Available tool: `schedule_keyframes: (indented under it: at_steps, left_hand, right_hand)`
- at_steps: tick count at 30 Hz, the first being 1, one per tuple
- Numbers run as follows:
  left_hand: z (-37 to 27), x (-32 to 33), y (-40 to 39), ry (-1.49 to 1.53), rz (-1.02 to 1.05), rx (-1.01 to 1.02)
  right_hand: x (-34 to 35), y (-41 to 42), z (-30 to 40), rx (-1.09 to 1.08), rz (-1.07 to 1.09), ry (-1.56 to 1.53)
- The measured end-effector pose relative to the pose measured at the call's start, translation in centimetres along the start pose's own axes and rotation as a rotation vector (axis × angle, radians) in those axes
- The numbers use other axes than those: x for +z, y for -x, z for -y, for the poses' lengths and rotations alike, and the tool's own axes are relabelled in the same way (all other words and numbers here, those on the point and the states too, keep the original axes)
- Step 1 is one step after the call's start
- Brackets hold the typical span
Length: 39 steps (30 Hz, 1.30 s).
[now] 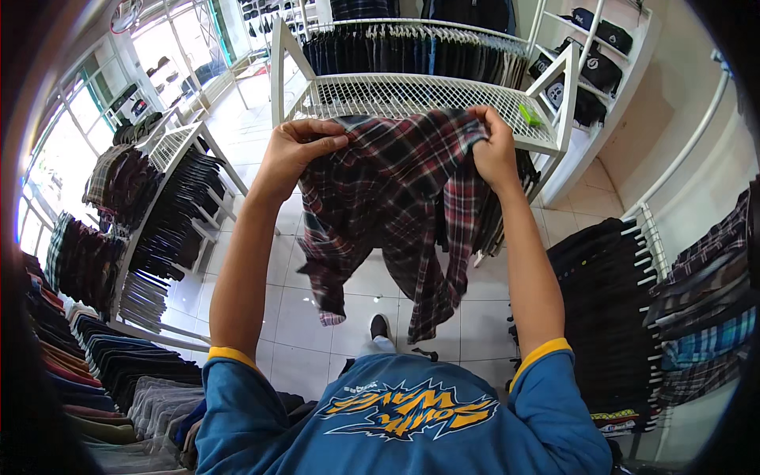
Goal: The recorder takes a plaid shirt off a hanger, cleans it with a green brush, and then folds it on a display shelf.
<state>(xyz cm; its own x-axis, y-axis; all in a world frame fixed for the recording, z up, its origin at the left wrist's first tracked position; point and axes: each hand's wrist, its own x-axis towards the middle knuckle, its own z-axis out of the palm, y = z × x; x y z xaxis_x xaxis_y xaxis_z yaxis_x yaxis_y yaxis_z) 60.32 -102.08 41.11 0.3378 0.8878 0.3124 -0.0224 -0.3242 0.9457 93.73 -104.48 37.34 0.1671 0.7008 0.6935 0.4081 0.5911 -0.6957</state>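
Note:
A red, black and white plaid shirt [409, 178] hangs in the air between my hands, its sleeves and lower edges dangling over the tiled floor. My left hand [306, 145] pinches its upper left edge between thumb and fingers. On the other side, my right hand [494, 148] grips the upper right edge, the fingers curled over the cloth. Just beyond the shirt stands a white rack with a metal mesh top [415, 89], partly hidden by the cloth. A bright green object [529, 115] lies on the mesh near its right end.
Behind the mesh top, trousers [415, 53] hang in a row. Left, a white rack holds folded plaid garments [116, 178] and hanging dark clothes [178, 208]. Black garments [599, 309] hang at right, beside folded plaid shirts [706, 332]. Bags [599, 65] fill wall shelves. Tiled floor [297, 320] lies below.

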Motion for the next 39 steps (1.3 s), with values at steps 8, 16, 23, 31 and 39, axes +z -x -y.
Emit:
schedule_keyframes:
  at_steps: [8,16,23,31,39]
  left_hand:
    - [-1.7,2.8,0.3,-0.323,0.192,-0.172]
    - [-0.6,10.0,-3.7,0.155,-0.001,0.014]
    - [-1.7,14.9,-5.4,-0.044,-0.134,0.207]
    - [0.4,14.6,-9.1,-0.096,-0.302,0.328]
    - [1.2,8.6,-13.7,-0.035,-0.389,0.25]
  right_hand:
    - [2.2,-5.1,7.6,-0.493,0.093,0.172]
    - [-0.4,-0.8,5.8,-0.322,0.01,0.513]
    - [2.9,10.4,7.0,0.164,-0.273,0.521]
    - [2.6,10.7,1.7,0.368,-0.094,0.804]
    - [-2.0,11.8,-7.1,0.465,-0.052,0.95]
